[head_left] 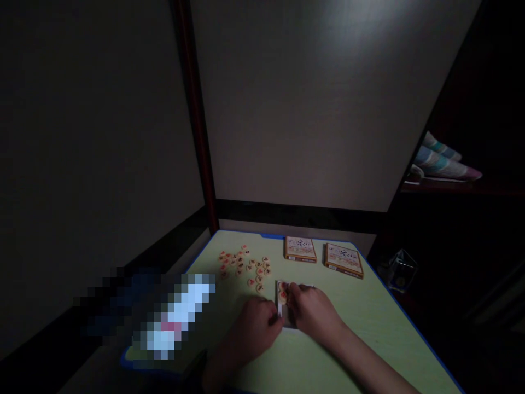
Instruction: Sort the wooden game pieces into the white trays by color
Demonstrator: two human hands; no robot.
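A small white tray-like box (281, 313) lies on the light green table (361, 328), with a couple of round game pieces (283, 291) in its far end. My left hand (254, 328) is curled at the box's near left edge, fingers closed on its rim. My right hand (314, 312) rests over the right side of the box, fingertips pinched at the pieces inside. Several round pale pieces (246, 265) with red or black marks lie scattered on the table, beyond and left of the hands.
Two flat brown-edged boxes, one (300, 249) and another (343, 260), lie at the table's far side. A blurred-out patch (164, 317) covers the left table corner. A glass container (402, 269) sits in the dark on the right; folded cloths (445, 161) lie on a shelf.
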